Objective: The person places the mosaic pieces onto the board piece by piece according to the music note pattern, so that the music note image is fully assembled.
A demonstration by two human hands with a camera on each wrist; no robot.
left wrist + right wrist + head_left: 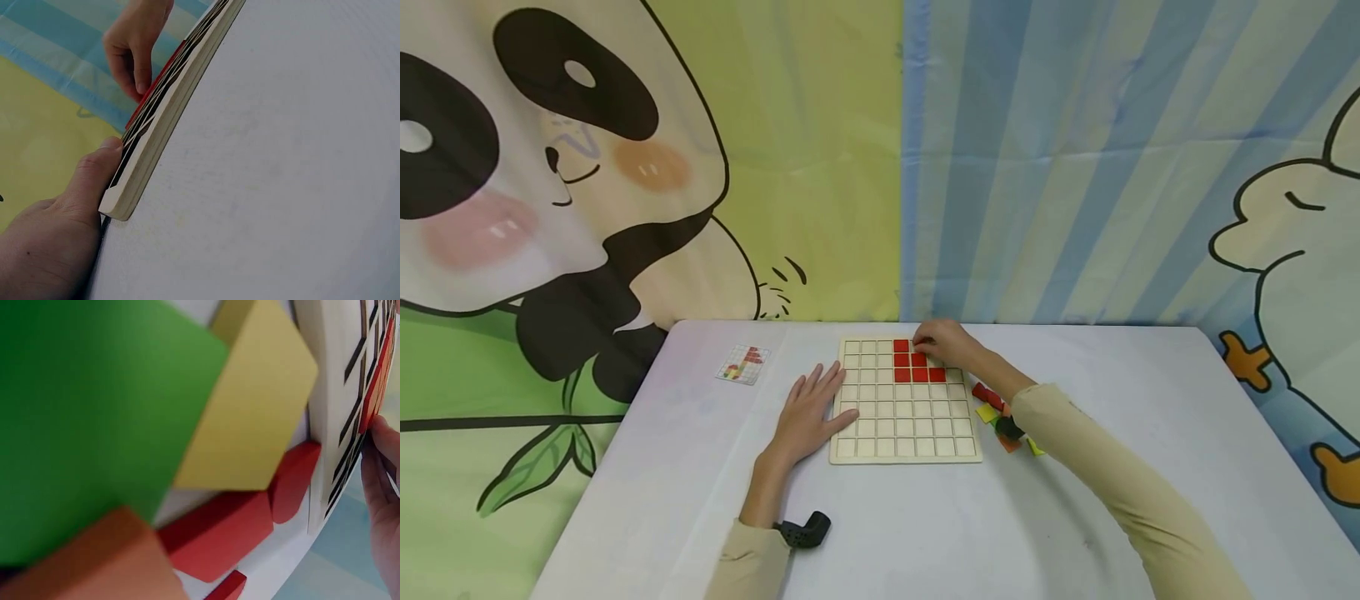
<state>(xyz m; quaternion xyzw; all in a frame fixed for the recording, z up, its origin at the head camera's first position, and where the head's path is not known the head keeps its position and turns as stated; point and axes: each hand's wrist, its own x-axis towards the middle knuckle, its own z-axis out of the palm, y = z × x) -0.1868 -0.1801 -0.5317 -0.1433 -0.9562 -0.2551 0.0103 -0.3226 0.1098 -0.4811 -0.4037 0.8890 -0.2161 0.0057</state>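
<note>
1. My left hand (805,412) lies flat on the white table (1135,392), fingers straight and spread, grasping nothing. Its fingertips press against the left edge of the wooden grid board (857,454). In the left wrist view the thumb (94,172) rests against the board's (156,137) corner.
2. My right hand (943,342) rests over the far right part of the board, fingers bent down onto the red tiles (917,367). Whether the fingertips pinch a tile or only press on it, I cannot tell.
3. The red tiles fill a stepped cluster of cells in the far rows of the grid, right of centre; the remaining cells show bare wood.
4. The board lies flat near the middle of the table, between my two hands.
5. Loose tiles (1000,412) lie in a small heap just right of the board, under my right forearm: red, yellow, green and orange pieces. The right wrist view shows them close up, a green tile (94,406), a yellow tile (256,406) and red pieces (219,534) beside the board's edge.
6. A small pattern card (743,364) lies on the table, far left of the board and well apart from my left hand.
7. A cartoon backdrop (1037,150) hangs behind the table.
</note>
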